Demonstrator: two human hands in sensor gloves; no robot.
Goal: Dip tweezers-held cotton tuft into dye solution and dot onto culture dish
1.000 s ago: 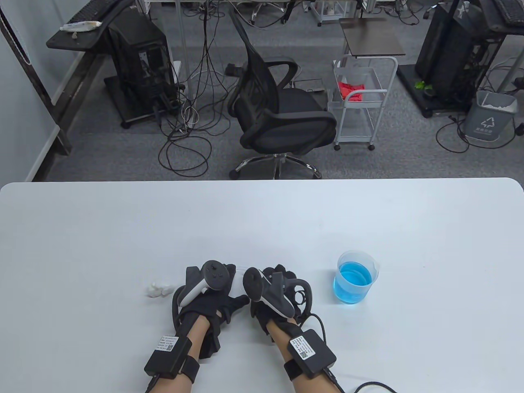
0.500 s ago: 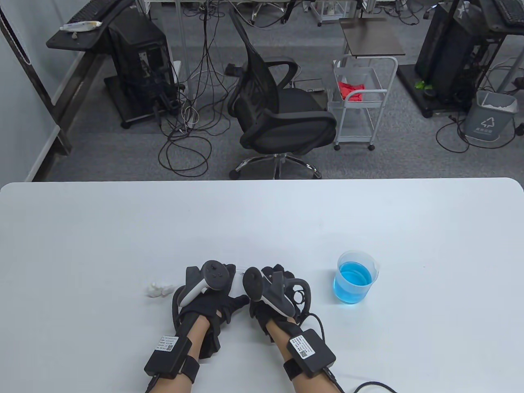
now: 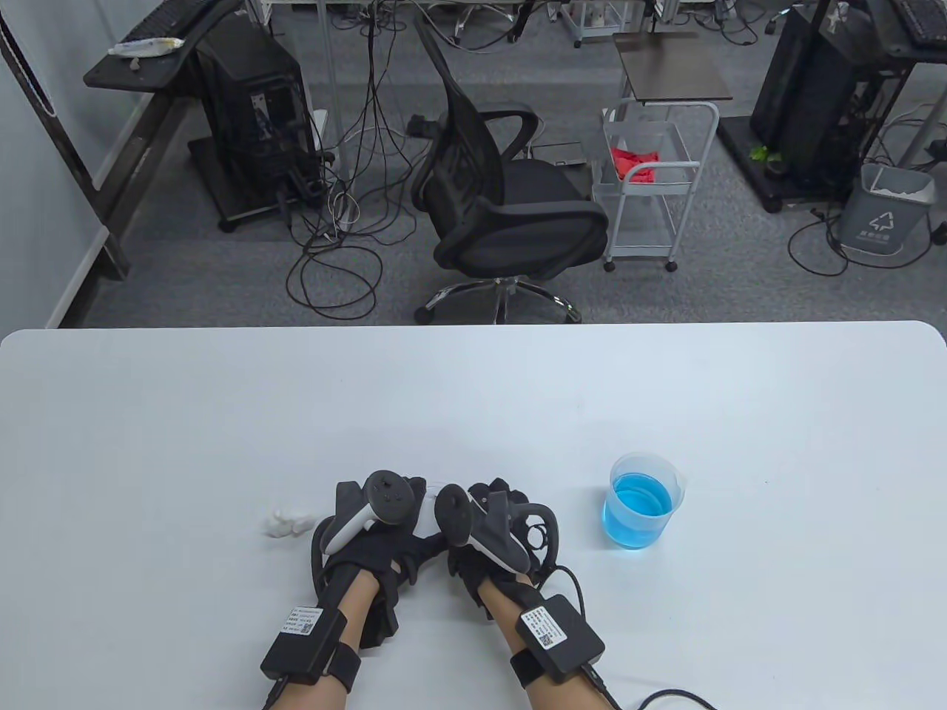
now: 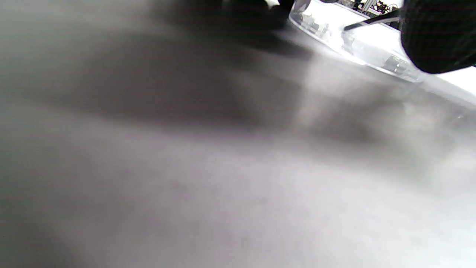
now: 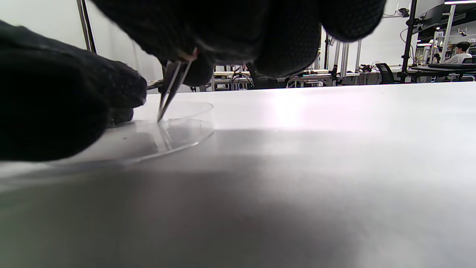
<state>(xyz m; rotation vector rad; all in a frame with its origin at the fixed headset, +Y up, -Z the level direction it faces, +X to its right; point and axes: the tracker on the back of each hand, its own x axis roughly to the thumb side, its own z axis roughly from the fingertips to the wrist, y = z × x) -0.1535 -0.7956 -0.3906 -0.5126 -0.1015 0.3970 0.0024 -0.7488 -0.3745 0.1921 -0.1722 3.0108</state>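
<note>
Table view hides dish under both hands, right hand pinching tweezers, left grip unclear

On the desk: one beaker of blue dye, one clear culture dish, one pair of tweezers, one cotton clump, two gloved hands: left hand, right hand.

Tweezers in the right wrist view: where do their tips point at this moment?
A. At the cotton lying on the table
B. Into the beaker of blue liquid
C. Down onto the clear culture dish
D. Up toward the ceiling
C: in the right wrist view the right hand holds the tweezers with their tips down on the clear culture dish, while the beaker of blue liquid stands apart.
</note>
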